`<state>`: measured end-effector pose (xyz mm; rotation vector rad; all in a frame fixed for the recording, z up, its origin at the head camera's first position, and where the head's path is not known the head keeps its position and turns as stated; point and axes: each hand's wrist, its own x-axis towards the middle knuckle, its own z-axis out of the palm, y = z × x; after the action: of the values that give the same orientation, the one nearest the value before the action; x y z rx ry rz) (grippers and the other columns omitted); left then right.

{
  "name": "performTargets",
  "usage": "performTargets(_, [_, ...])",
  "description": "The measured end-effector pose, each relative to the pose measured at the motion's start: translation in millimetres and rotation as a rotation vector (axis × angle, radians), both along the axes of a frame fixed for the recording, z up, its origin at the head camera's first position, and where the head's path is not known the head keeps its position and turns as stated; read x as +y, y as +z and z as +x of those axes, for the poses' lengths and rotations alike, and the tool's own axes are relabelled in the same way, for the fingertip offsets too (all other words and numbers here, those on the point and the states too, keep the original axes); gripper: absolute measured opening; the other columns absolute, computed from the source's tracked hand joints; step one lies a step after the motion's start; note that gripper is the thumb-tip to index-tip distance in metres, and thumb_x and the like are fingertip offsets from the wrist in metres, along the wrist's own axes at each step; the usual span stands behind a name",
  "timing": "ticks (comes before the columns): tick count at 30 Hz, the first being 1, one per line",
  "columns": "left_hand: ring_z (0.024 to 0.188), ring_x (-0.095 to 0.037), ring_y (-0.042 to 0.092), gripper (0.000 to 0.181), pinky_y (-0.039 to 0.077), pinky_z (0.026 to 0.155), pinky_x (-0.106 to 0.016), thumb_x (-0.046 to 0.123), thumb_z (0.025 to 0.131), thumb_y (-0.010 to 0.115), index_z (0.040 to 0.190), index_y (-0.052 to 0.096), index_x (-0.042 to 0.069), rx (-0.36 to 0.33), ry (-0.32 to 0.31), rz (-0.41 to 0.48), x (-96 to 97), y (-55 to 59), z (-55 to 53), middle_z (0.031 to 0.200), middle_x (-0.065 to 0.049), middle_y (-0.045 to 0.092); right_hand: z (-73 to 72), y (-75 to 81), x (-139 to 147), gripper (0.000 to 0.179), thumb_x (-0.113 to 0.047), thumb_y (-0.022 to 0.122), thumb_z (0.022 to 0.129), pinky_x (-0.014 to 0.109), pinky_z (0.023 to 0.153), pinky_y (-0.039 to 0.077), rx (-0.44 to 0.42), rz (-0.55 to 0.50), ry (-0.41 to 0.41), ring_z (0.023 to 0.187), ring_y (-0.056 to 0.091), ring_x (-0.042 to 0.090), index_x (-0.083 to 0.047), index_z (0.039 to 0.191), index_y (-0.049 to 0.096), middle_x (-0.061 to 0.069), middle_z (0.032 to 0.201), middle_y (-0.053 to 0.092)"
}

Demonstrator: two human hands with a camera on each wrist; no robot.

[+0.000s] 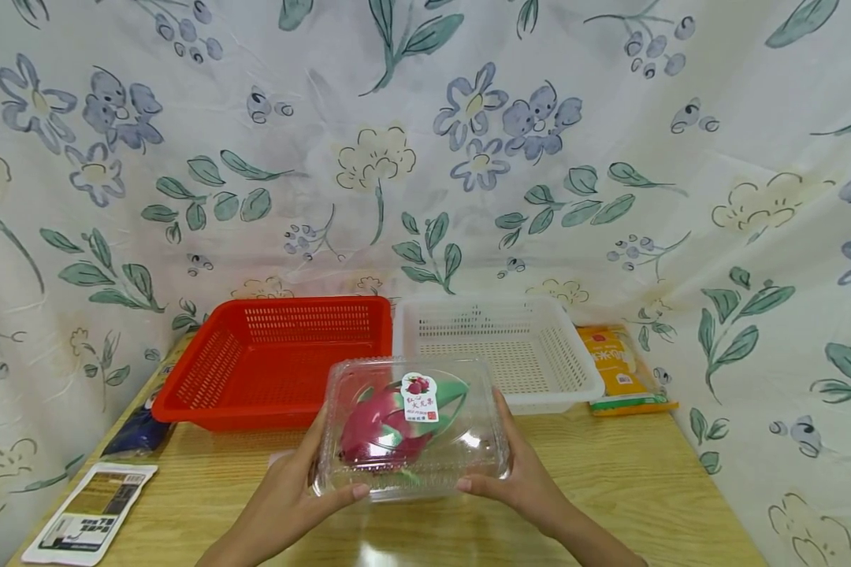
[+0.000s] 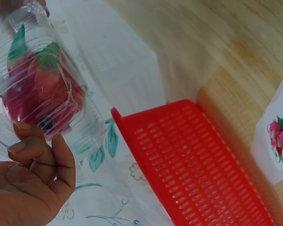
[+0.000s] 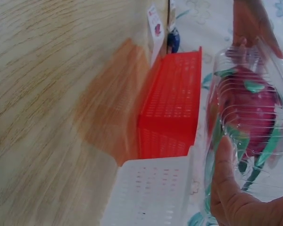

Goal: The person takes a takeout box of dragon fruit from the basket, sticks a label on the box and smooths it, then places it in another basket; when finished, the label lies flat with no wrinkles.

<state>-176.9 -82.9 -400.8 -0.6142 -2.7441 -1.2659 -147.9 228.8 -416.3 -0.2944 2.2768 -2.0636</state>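
Observation:
A clear plastic clamshell box (image 1: 478,465) is held up above the table, its lid shut. Inside it lies a magenta dragon fruit (image 1: 379,429) with green tips. A white label (image 1: 420,398) with a dragon fruit picture is on the lid. My left hand (image 1: 291,492) grips the box's left side, its thumb along the front edge. On the right side, my right hand (image 1: 528,476) holds it the same way. The right wrist view shows the dragon fruit (image 3: 252,113) through the ribbed plastic, with the right thumb against the wall.
Behind the box stand a red basket (image 1: 213,413) and, to its right, a white basket (image 1: 581,386). A yellow-orange packet (image 1: 617,366) lies far right. At left are a white-edged pouch (image 1: 88,512) and a dark blue packet (image 1: 138,429). A white item with dragon fruit pictures (image 2: 278,136) lies nearby.

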Motion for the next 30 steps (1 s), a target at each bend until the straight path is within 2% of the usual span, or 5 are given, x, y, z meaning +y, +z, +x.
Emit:
performTargets(5, [0.109, -0.035, 0.068, 0.108, 0.056, 0.082, -0.058, 0.048, 0.077, 0.081, 0.159, 0.012, 0.038, -0.006, 0.001, -0.001, 2.1, 3.0, -1.7, 0.135, -0.014, 0.062, -2.8, 3.2, 3.3, 0.119, -0.017, 0.083, 0.079, 0.037, 0.088, 0.057, -0.029, 0.036, 0.003, 0.11, 0.062, 0.031, -0.038, 0.159, -0.003, 0.029, 0.158, 0.017])
performTargets(10, [0.11, -0.038, 0.067, 0.107, 0.054, 0.083, -0.062, 0.05, 0.078, 0.08, 0.159, 0.011, 0.038, -0.009, 0.012, -0.026, 3.6, 4.9, -3.7, 0.136, -0.016, 0.061, -5.7, 5.8, 5.4, 0.12, -0.019, 0.083, 0.08, 0.034, 0.085, 0.058, -0.052, 0.025, 0.028, 0.103, 0.066, 0.03, -0.038, 0.159, -0.006, 0.033, 0.152, 0.026])
performTargets(18, [0.108, -0.037, 0.068, 0.107, 0.053, 0.083, -0.063, 0.051, 0.079, 0.079, 0.16, 0.011, 0.035, 0.009, 0.008, -0.044, 6.5, 6.4, -12.6, 0.13, -0.016, 0.065, -14.3, 6.0, 10.2, 0.12, -0.022, 0.083, 0.08, 0.035, 0.084, 0.058, -0.053, 0.032, 0.03, 0.104, 0.065, 0.029, -0.038, 0.159, -0.005, 0.03, 0.137, 0.043])
performTargets(24, [0.108, -0.035, 0.067, 0.108, 0.054, 0.084, -0.059, 0.057, 0.079, 0.077, 0.16, 0.009, 0.034, 0.024, 0.002, -0.09, 11.8, 6.5, -17.8, 0.127, -0.013, 0.067, -18.2, 2.9, 17.1, 0.118, -0.024, 0.083, 0.08, 0.04, 0.087, 0.057, -0.07, 0.059, 0.018, 0.105, 0.067, 0.028, -0.04, 0.158, -0.005, 0.032, 0.145, 0.04])
performTargets(30, [0.107, -0.031, 0.068, 0.109, 0.055, 0.084, -0.056, 0.057, 0.08, 0.076, 0.161, 0.008, 0.031, 0.034, -0.019, -0.091, 14.9, 5.5, -21.7, 0.125, -0.011, 0.068, -19.8, 1.5, 21.7, 0.119, -0.024, 0.082, 0.081, 0.046, 0.091, 0.055, -0.081, 0.049, 0.021, 0.113, 0.064, 0.031, -0.037, 0.159, -0.007, 0.032, 0.148, 0.035])
